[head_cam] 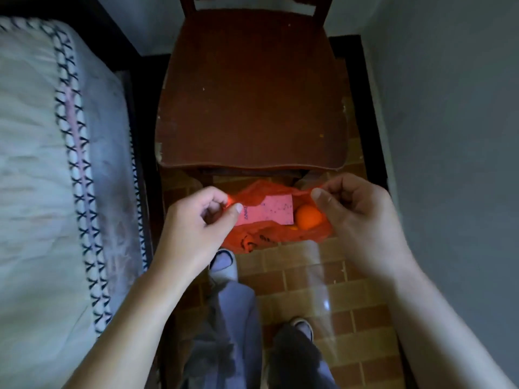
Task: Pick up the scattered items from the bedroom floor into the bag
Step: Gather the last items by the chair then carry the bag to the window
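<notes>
Now both hands' grip, left hand (206,213) and right hand (355,209), pinched on red bag (280,234) rim between them.

A brown tiled floor (309,282) runs down the centre of the frame. A dark red wooden chair (252,94) stands on it at upper centre, a bed (42,164) along the left edge, and a person's two slippered feet at lower centre.
</notes>
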